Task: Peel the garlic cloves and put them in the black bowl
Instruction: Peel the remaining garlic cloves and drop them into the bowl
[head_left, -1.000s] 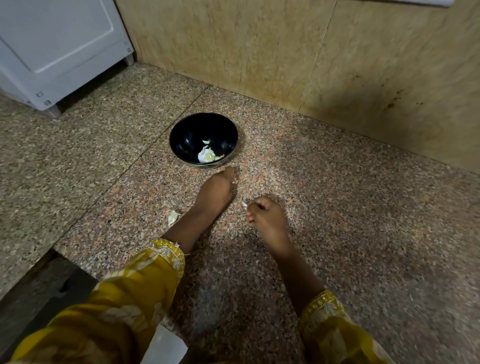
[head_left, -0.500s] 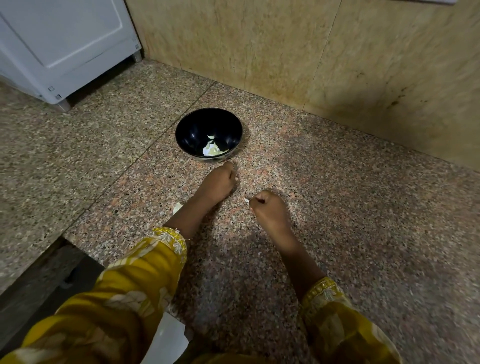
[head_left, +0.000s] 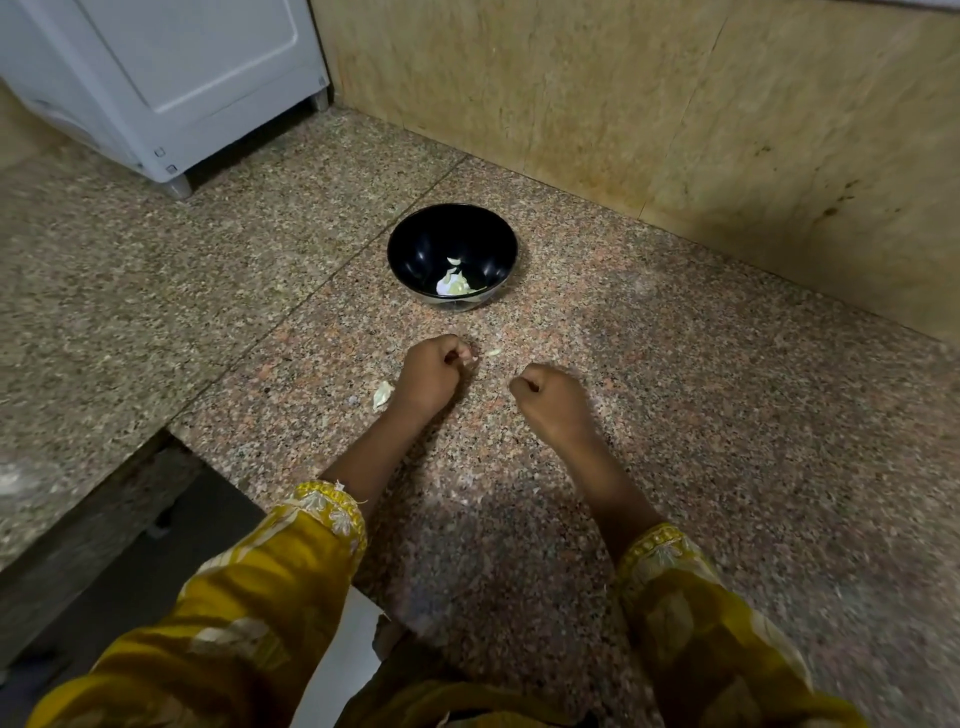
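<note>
A single wide-angle camera sits at the person's head and looks forward and steeply down onto a granite surface (head_left: 727, 415). It is close enough that the yellow sleeves (head_left: 249, 613) fill the bottom edge and both forearms run up toward the middle, where the left hand (head_left: 431, 374) and right hand (head_left: 556, 400) lie. The bowl (head_left: 410, 254) sits just above centre. The far wall (head_left: 675, 104) crosses the top right and a white appliance (head_left: 182, 78) the top left, its lines bowed by the lens.
</note>
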